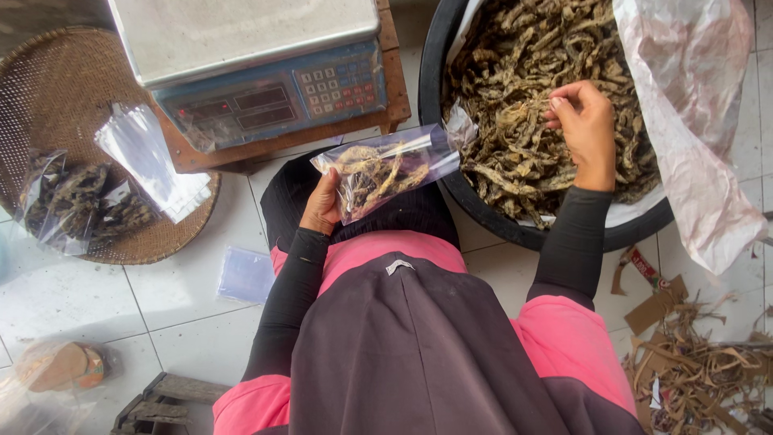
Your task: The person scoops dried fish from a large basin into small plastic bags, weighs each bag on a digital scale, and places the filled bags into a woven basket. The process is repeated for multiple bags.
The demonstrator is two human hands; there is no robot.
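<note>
Head view, looking straight down over a seated person in pink and dark clothing with black sleeves. Left hand grips a small clear plastic bag by its lower edge, fingers closed on the film, mouth pointing toward the tub; the bag sits above the lap, partly filled with dried fish. Right hand rests in the heap of dried fish, fingertips pinched together on a few pieces. Doing this well likely means keeping the bag mouth held wide and close to the black tub, taking small pinches so stiff pieces do not snag or pierce the thin film. Fish look brittle, curled, brown-grey, matte and tangled. A crinkled translucent liner sheet drapes over the tub's right side. A digital scale, with a flat pale platform and blue keypad front, stands on a wooden stand just beside the tub. On the left, a round woven tray carries filled bags and a stack of empty ones. Torn cardboard strips lie on the white floor tiles.
</note>
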